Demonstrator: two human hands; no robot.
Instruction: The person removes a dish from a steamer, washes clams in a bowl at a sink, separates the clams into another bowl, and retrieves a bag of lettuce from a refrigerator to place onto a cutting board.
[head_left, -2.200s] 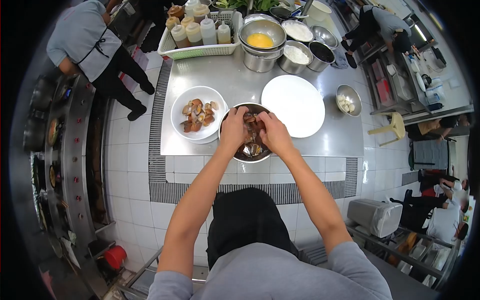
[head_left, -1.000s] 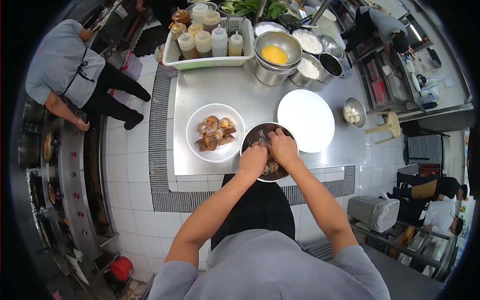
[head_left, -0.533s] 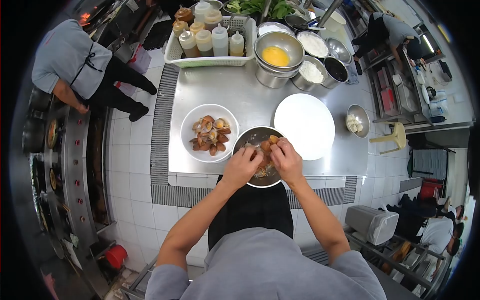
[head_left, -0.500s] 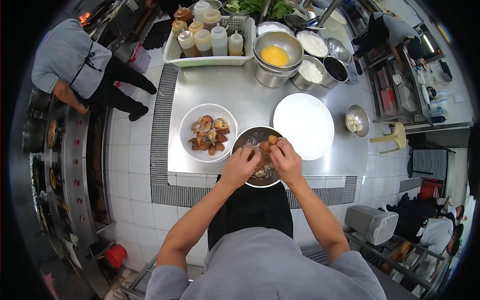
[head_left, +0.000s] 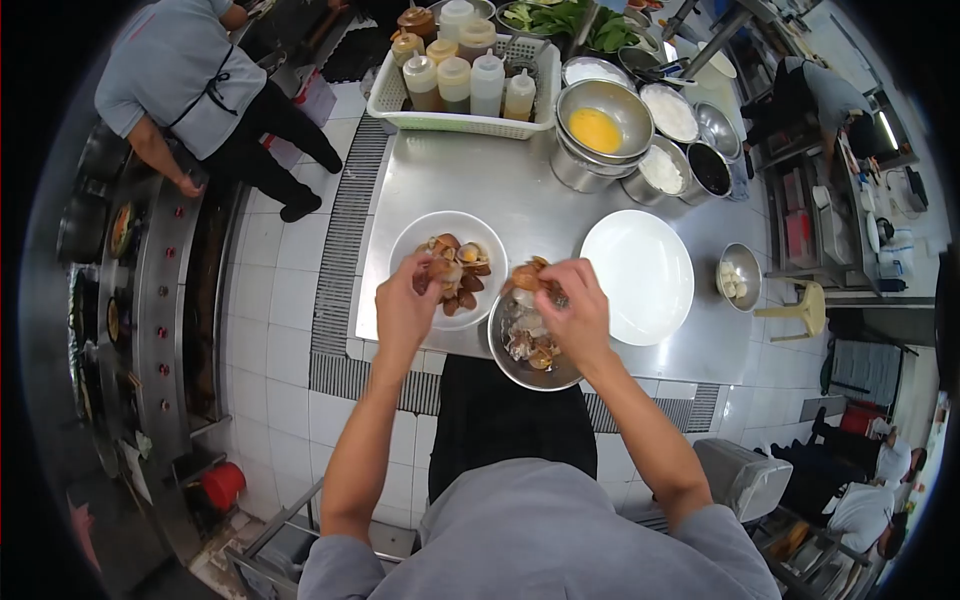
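Over the left side of a white bowl point(head_left: 493, 313) filled with brown clams point(head_left: 462, 290), my left hand point(head_left: 405, 305) pinches a clam point(head_left: 436, 268). My right hand point(head_left: 578, 310) is closed on another clam point(head_left: 528, 273) above the far rim of a metal bowl point(head_left: 497, 345). More clams point(head_left: 533, 345), some showing pale flesh, lie wet in that metal bowl. A round white plate point(head_left: 640, 280) with nothing on it sits to the right of my right hand.
A basket of squeeze bottles point(head_left: 400, 118) stands at the table's back, beside a bowl of yellow liquid point(head_left: 595, 130) and tubs of white powder point(head_left: 660, 170). A small metal bowl point(head_left: 738, 275) holds white pieces at right. One person point(head_left: 190, 80) stands left near the stoves.
My hands have parted: the left has moved from the metal bowl over to the white bowl with a clam. My right hand has lifted slightly. The whole view has shifted.
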